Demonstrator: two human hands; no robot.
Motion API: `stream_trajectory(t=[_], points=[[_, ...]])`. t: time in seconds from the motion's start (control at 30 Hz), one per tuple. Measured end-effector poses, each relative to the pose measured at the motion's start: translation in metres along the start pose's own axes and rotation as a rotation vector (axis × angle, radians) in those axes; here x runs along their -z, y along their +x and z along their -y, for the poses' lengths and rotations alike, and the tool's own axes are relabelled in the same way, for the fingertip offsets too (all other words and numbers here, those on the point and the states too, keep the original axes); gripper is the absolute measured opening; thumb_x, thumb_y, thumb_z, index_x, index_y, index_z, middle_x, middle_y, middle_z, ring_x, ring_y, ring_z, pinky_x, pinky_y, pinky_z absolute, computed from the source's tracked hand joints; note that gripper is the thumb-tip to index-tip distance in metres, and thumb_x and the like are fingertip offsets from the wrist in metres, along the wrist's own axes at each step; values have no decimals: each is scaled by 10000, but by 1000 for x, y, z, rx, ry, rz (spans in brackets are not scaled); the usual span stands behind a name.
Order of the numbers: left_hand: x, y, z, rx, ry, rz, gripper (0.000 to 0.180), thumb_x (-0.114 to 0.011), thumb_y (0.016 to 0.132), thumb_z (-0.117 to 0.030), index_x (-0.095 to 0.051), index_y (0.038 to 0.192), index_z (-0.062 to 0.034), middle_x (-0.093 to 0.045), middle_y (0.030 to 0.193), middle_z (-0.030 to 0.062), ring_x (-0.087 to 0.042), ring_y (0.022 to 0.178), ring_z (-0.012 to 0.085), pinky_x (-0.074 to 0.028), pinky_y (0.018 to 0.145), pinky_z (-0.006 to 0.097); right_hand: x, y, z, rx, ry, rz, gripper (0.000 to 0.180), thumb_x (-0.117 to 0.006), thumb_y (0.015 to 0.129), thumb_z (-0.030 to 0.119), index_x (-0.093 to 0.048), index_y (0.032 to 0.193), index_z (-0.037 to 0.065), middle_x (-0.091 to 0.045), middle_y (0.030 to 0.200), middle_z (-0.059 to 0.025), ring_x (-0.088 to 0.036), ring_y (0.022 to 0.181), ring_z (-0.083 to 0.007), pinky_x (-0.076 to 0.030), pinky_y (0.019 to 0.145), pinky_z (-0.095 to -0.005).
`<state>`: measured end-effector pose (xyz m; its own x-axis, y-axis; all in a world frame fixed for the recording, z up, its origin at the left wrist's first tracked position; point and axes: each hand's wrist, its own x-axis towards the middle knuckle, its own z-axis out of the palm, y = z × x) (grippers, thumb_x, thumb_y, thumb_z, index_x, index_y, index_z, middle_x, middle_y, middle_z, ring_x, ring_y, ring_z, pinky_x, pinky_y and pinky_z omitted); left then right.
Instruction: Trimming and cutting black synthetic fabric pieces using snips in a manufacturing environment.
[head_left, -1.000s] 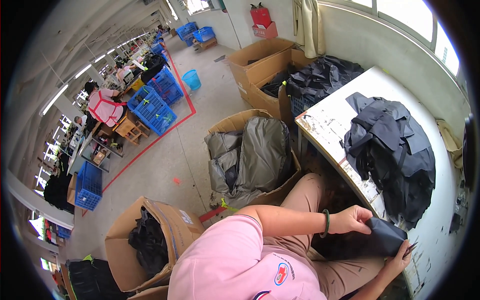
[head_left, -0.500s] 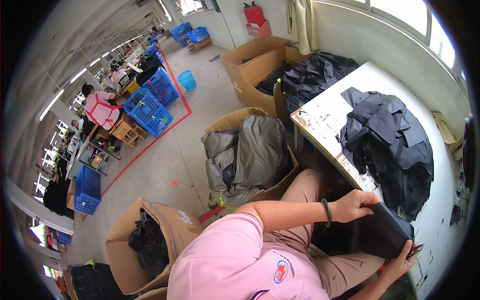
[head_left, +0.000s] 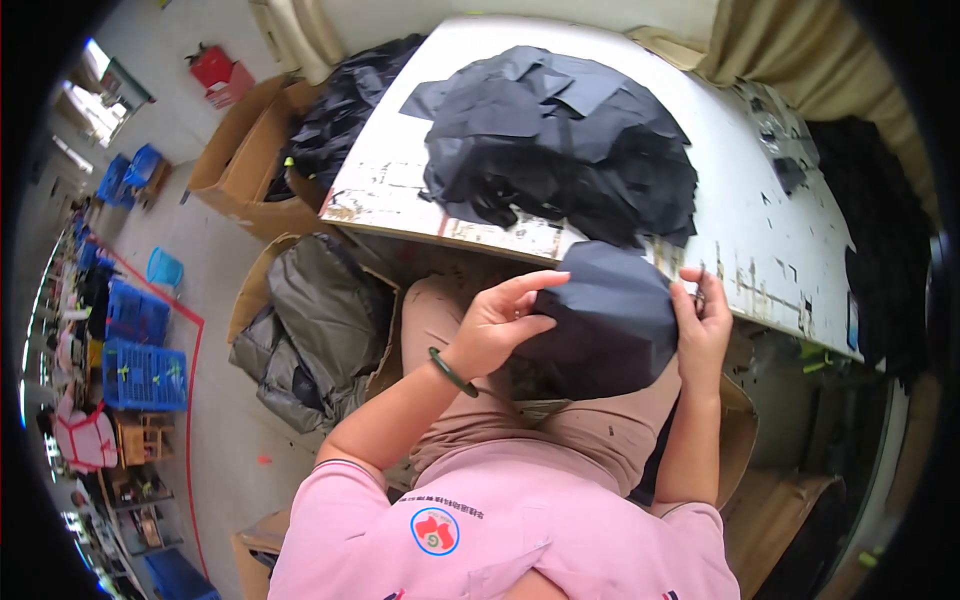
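A piece of thin black fabric (head_left: 610, 325) is held up over my lap, just off the table's near edge. My left hand (head_left: 500, 318) holds its left edge, with thumb and index finger parted on the near face and the other fingers partly hidden. My right hand (head_left: 704, 325) pinches the opposite edge with the thumb. A small dark metal tool, apparently thread snips (head_left: 701, 284), also sits among the right fingers; its full shape is hidden. Just beyond the hands, a heap of black fabric pieces (head_left: 560, 140) lies on the white table (head_left: 765, 240).
Left of my knees stands a carton with grey-green fabric (head_left: 320, 320). Another open carton (head_left: 245, 160) stands behind it, beside a black fabric pile (head_left: 350, 110). Blue crates (head_left: 145, 375) and a seated person (head_left: 85, 435) are farther left. Dark cloth (head_left: 870, 220) hangs at right.
My view has swung right, toward the table. The black fabric piece, folded or bunched before, is now spread broader between my hands, and my left fingers have parted more.
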<state>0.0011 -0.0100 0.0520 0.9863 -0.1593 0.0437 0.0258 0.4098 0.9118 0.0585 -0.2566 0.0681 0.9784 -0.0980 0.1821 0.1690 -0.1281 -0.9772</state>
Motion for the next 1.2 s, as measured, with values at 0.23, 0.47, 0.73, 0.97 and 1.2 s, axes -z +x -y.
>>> stream_trajectory(t=[0.23, 0.47, 0.73, 0.97, 1.2], points=[[4, -3, 8, 34, 167, -50, 273, -624, 806, 104, -623, 1054, -10, -645, 954, 25, -590, 847, 52, -478, 747, 186, 4, -17, 19, 212, -222, -143, 179, -677, 858, 75, -613, 1017, 23, -637, 798, -25, -575, 663, -75, -437, 591, -206], [-15, -3, 4, 8, 216, -67, 215, -627, 831, 74, -613, 1035, 7, -642, 929, 19, -584, 808, 48, -470, 708, 173, -38, -44, 36, 362, -197, 284, 345, -736, 779, 85, -611, 1097, 36, -648, 993, -125, -647, 777, -233, -508, 649, -283], [-13, -5, -4, -181, 400, 19, 114, -622, 855, 23, -645, 966, 6, -624, 1033, 74, -583, 888, 102, -461, 815, 233, -36, -39, 20, 286, -123, 378, 171, -725, 763, 64, -610, 870, -5, -603, 784, -100, -583, 667, -242, -455, 599, -308], [-11, -1, 6, -108, 90, 97, 84, -591, 901, -77, -645, 893, -12, -632, 992, 53, -577, 883, 126, -395, 962, 323, -31, -33, 20, 186, 41, 515, 145, -710, 760, 26, -599, 844, -13, -577, 755, -84, -544, 678, -175, -435, 642, -276], [-21, -11, 15, 80, -162, 18, 153, -618, 876, -46, -596, 1024, -13, -624, 988, 34, -586, 895, 104, -450, 817, 227, -32, -38, 19, 121, 48, 511, 130, -696, 787, 56, -579, 814, 4, -482, 687, -7, -425, 630, -84, -355, 567, -239]])
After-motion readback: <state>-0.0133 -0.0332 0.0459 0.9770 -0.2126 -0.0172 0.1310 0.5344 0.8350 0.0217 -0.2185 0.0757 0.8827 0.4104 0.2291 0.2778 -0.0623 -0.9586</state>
